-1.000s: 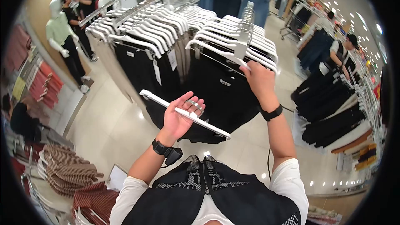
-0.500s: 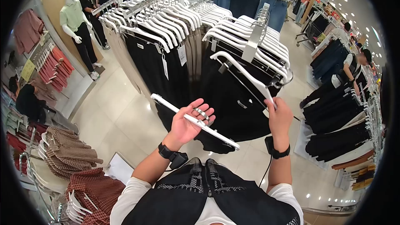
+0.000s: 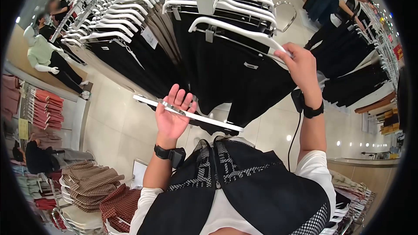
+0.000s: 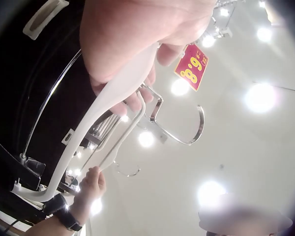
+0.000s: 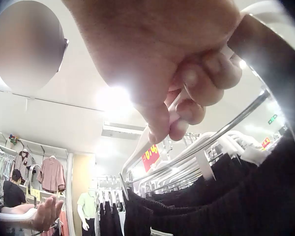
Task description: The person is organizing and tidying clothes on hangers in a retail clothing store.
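Note:
My right hand (image 3: 303,67) grips one end of a white clothes hanger (image 3: 235,29), its thumb and fingers closed around the shoulder. Black trousers (image 3: 244,78) hang from that hanger's metal bar, in front of the rack. A second white hanger (image 3: 209,122) lies across my left hand (image 3: 171,115), which is palm up with its fingers extended. This hanger's metal hook (image 4: 189,140) sticks out past the fingers in the left wrist view. Black fabric (image 4: 19,98) hangs beside that hanger's bar. The right wrist view shows black trousers (image 5: 216,206) below the right hand.
A rack of white hangers (image 3: 130,11) with black and beige trousers stands ahead. A mannequin (image 3: 41,54) is at the left. Checked shirts (image 3: 91,178) hang at the lower left. Another person (image 3: 348,11) stands by a rack of dark garments (image 3: 359,76) at the right.
The right hand has brought its hanger and black trousers off the rack, toward me. The left hand keeps carrying its hanger. The head view has moved closer to the rack and tilted down.

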`<state>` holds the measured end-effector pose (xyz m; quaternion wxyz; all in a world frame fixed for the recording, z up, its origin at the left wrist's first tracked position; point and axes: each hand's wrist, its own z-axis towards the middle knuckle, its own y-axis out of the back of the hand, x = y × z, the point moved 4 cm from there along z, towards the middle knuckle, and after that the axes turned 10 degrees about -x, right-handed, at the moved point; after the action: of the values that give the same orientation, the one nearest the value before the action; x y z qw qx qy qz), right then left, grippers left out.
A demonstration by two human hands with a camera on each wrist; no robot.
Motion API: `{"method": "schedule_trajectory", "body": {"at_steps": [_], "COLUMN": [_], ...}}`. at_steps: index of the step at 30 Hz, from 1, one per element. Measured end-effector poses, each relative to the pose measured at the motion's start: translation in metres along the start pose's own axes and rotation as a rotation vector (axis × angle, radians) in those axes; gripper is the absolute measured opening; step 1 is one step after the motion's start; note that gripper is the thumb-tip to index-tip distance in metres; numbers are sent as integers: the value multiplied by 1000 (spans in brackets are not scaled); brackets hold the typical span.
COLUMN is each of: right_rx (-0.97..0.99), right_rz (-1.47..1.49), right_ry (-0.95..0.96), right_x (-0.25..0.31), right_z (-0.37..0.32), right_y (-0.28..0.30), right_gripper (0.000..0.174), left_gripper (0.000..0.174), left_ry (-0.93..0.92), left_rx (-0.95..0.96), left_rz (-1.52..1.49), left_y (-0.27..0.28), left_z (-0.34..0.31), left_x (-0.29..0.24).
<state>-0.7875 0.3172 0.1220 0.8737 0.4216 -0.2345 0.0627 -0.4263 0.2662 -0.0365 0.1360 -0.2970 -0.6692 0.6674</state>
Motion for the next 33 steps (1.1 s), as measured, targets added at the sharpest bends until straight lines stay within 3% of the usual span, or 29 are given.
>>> {"method": "schedule_trajectory", "body": {"at_steps": [7, 11, 14, 15, 16, 21, 24, 26, 30, 33], "right_rx": [-86, 221, 404, 492, 581, 636, 517, 387, 205, 110], "right_rz": [15, 220, 402, 464, 528, 570, 490, 500, 474, 474], "right_ry": [48, -149, -70, -72, -76, -137, -265, -352, -546, -513], "right_x": [9, 36, 61, 65, 69, 59, 29, 4, -36, -42], "right_z": [-69, -129, -170, -179, -189, -196, -176, -160, -127, -103], "right_y": [16, 8, -15, -22, -29, -42, -53, -57, -41, -14], "right_gripper": [25, 24, 17, 15, 14, 15, 20, 24, 22, 20], "left_gripper": [52, 57, 60, 64, 65, 62, 53, 53, 54, 54], "left_ry": [49, -30, 6, -118, -127, -65, 39, 1, 13, 1], "left_rx": [-110, -271, -132, -487, -551, -522, -331, -394, -296, -270], "left_rz": [-75, 52, 124, 250, 408, 311, 81, 94, 15, -30], "left_y": [56, 101, 124, 138, 133, 151, 151, 139, 134, 139], "left_z": [-19, -28, -34, -37, -40, -42, -34, -34, -39, -43], "left_x": [-31, -50, -63, -65, -65, -70, -72, -73, -86, -92]}}
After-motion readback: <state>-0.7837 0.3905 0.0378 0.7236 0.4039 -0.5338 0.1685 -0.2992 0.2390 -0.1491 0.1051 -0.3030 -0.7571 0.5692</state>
